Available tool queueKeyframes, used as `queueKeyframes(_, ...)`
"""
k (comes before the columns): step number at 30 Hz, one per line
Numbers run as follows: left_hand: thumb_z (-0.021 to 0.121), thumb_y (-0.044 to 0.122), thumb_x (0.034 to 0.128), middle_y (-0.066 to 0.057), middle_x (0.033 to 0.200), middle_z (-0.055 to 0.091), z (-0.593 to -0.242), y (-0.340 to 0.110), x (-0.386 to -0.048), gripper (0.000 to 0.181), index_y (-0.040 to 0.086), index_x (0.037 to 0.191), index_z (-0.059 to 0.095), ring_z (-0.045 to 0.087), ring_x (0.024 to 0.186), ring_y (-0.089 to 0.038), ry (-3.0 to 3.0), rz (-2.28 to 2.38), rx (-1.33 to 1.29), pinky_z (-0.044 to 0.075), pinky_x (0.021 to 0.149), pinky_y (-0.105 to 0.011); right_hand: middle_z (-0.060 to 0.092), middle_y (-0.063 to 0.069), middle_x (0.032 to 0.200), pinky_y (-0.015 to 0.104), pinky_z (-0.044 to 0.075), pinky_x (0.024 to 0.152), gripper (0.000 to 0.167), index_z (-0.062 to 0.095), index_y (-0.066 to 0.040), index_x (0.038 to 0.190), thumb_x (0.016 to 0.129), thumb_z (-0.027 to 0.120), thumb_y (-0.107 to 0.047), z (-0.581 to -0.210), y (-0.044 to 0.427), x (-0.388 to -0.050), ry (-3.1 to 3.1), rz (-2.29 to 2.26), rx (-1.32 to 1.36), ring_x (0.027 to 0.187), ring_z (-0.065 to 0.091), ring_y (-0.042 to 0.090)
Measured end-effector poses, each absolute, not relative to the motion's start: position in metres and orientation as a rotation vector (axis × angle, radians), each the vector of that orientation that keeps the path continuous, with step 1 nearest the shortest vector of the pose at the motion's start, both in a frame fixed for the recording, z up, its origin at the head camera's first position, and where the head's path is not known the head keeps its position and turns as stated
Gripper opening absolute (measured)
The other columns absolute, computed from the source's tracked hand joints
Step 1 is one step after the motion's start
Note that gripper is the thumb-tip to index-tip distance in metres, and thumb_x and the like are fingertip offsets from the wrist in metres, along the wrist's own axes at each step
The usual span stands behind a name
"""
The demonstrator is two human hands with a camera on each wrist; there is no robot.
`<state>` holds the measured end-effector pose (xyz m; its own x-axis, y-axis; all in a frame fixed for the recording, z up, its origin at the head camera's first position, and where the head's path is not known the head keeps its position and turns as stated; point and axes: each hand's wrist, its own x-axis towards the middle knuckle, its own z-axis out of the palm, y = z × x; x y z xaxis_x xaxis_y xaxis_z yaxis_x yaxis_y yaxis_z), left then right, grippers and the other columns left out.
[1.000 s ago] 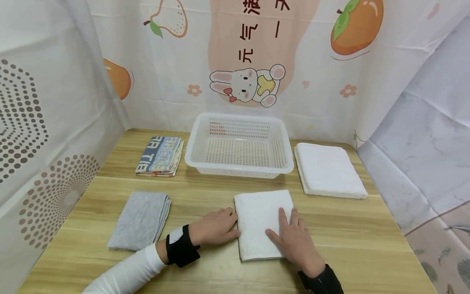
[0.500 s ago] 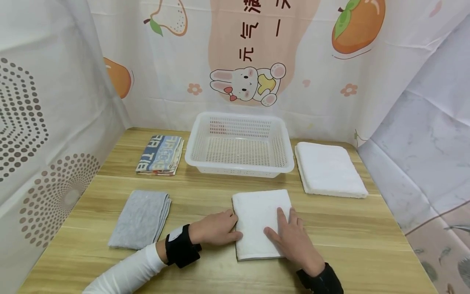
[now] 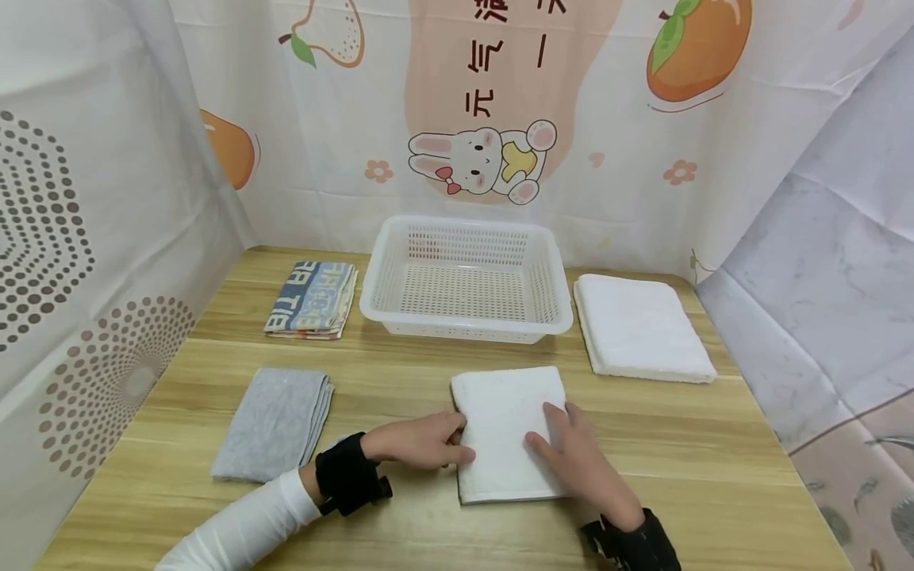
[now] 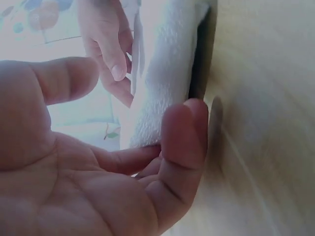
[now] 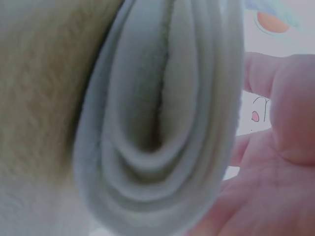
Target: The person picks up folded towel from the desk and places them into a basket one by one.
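A folded white towel (image 3: 508,436) lies on the table between the two hands. At its left edge is my left hand (image 3: 421,441), fingers bent against the lower side of the edge. In the left wrist view the left thumb (image 4: 69,81) stands apart from the towel. My right hand (image 3: 581,460) is at the towel's right side, its thumb over the top and its fingers near the right edge; some fingertips are hidden. The right wrist view shows the towel's rolled layers (image 5: 157,162) close up, with the right palm (image 5: 275,182) beside them.
A white perforated plastic basket (image 3: 464,327) stands at the back. To its left lies a folded blue patterned cloth (image 3: 310,301), and to its right another folded white towel (image 3: 643,327). A folded grey cloth (image 3: 274,424) lies left, close to my left forearm.
My right hand has shifted from the towel's top toward its right edge. The left hand stays at the left edge with slightly moved fingers. The towel has slid slightly left.
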<state>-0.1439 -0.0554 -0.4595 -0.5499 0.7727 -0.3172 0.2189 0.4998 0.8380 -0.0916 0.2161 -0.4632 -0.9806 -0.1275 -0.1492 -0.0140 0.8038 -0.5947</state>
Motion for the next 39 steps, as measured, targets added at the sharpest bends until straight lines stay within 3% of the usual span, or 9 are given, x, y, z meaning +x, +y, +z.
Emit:
queueKeyframes(3,0.055,0.026,0.1028,0.005,0.07,0.041,-0.461,-0.057,-0.144,0.024,0.007,0.092,0.045,0.033,0.055,-0.009,1.964,1.091,0.72,0.03,0.056,-0.023,0.032,0.045,0.143,0.065,0.03,0.108,0.057,0.045,0.01,0.141,0.098,0.063,-0.023,-0.463,0.22,-0.093,2.797,-1.006,-0.107,0.135,0.03,0.058)
queueKeyframes(8,0.051,0.019,0.1034,-0.005,0.091,0.051,-0.462,-0.058,-0.144,0.018,0.002,0.108,0.048,0.048,0.079,-0.015,1.81,1.316,0.478,0.043,0.068,-0.026,0.033,0.035,0.149,0.06,0.031,0.111,0.059,0.038,0.007,0.146,0.1,0.06,-0.024,-0.463,0.228,-0.095,2.684,-1.195,0.006,0.138,0.033,0.05)
queueKeyframes(13,0.047,0.014,0.1039,-0.01,0.102,0.052,-0.465,-0.058,-0.145,0.015,0.001,0.109,0.043,0.055,0.091,-0.018,1.572,1.553,0.253,0.05,0.078,-0.034,0.029,0.031,0.154,0.057,0.035,0.108,0.064,0.027,0.002,0.152,0.102,0.057,-0.026,-0.463,0.232,-0.094,2.491,-1.41,0.127,0.139,0.035,0.046)
queueKeyframes(16,0.046,0.014,0.1031,-0.014,0.116,0.055,-0.466,-0.058,-0.145,0.016,0.001,0.112,0.042,0.06,0.101,-0.022,1.458,1.648,0.155,0.052,0.087,-0.039,0.026,0.031,0.154,0.059,0.033,0.109,0.066,0.021,0.0,0.154,0.103,0.056,-0.025,-0.461,0.232,-0.094,2.385,-1.51,0.166,0.14,0.031,0.048)
queueKeyframes(22,0.042,0.01,0.1039,-0.017,0.125,0.052,-0.467,-0.057,-0.145,0.03,-0.005,0.13,0.041,0.056,0.107,-0.024,1.381,1.737,0.03,0.047,0.093,-0.041,0.018,0.03,0.159,0.055,0.03,0.112,0.075,0.004,0.002,0.157,0.103,0.052,-0.019,-0.463,0.232,-0.095,2.057,-1.784,0.223,0.144,0.026,0.043)
queueKeyframes(27,0.044,0.005,0.1002,-0.019,0.146,0.04,-0.47,-0.054,-0.144,0.048,-0.01,0.145,0.033,0.042,0.128,-0.025,1.386,1.79,0.001,0.035,0.111,-0.046,0.039,0.023,0.15,0.036,0.041,0.104,0.072,0.016,0.009,0.154,0.102,0.054,-0.022,-0.469,0.229,-0.096,1.847,-1.874,0.235,0.134,0.042,0.027)
queueKeyframes(31,0.046,0.004,0.0983,-0.019,0.15,0.036,-0.472,-0.053,-0.143,0.05,-0.012,0.144,0.034,0.034,0.134,-0.024,1.432,1.792,0.013,0.024,0.117,-0.045,0.056,0.015,0.131,0.034,0.048,0.092,0.065,0.025,0.012,0.15,0.101,0.054,-0.02,-0.471,0.225,-0.096,1.73,-1.901,0.209,0.115,0.055,0.019)
queueKeyframes(35,0.045,0.004,0.0984,-0.02,0.147,0.039,-0.472,-0.052,-0.143,0.049,-0.013,0.143,0.034,0.037,0.132,-0.026,1.452,1.778,0.033,0.026,0.116,-0.045,0.06,0.008,0.122,0.037,0.05,0.09,0.063,0.026,0.006,0.149,0.099,0.057,-0.017,-0.47,0.219,-0.095,1.668,-1.937,0.205,0.109,0.059,0.019)
queueKeyframes(39,0.045,0.004,0.0982,-0.02,0.146,0.041,-0.471,-0.052,-0.144,0.05,-0.013,0.144,0.034,0.038,0.13,-0.025,1.455,1.773,0.044,0.027,0.115,-0.045,0.054,0.011,0.129,0.037,0.048,0.092,0.068,0.023,-0.004,0.152,0.097,0.061,-0.016,-0.468,0.212,-0.095,1.649,-1.946,0.222,0.112,0.057,0.021)
